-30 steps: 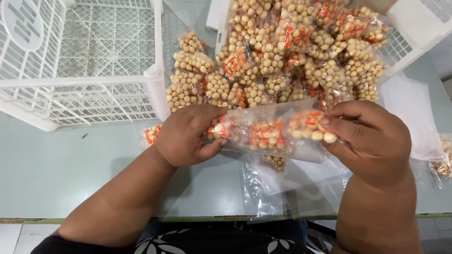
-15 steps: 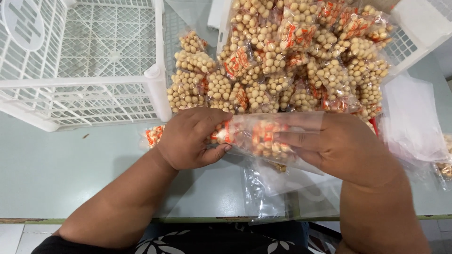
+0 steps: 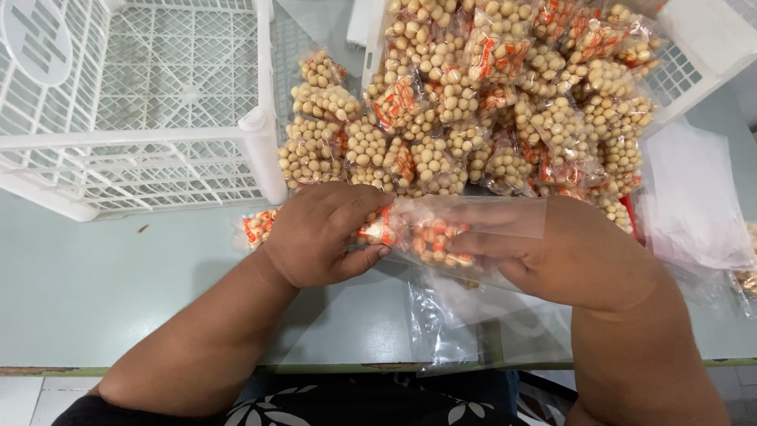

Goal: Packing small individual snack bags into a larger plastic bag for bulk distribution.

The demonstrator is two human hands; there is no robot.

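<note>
1. Left hand [image 3: 319, 233]: fingers curled tight around one end of a clear outer bag [image 3: 465, 237], thumb pressed underneath. Small peanut packets [image 3: 430, 237] with orange-red labels sit inside it.
2. Right hand [image 3: 576, 256]: fingers reach into the bag's open end, seen through the plastic; whether they pinch a packet or lie loose I cannot tell.
3. The bag is held lying sideways just above the pale green table [image 3: 95, 284], close to the person's body.
4. Just behind the hands: a heap of filled packets [image 3: 473, 102], spilling from a tipped white crate [image 3: 710, 39].
5. Far left: a white lattice crate [image 3: 158, 118], standing on the table.
6. Flat clear empty bags [image 3: 694, 197] lie at the right; more under the hands [image 3: 457, 315].
7. One loose packet [image 3: 256, 227] lies beside the left wrist.
</note>
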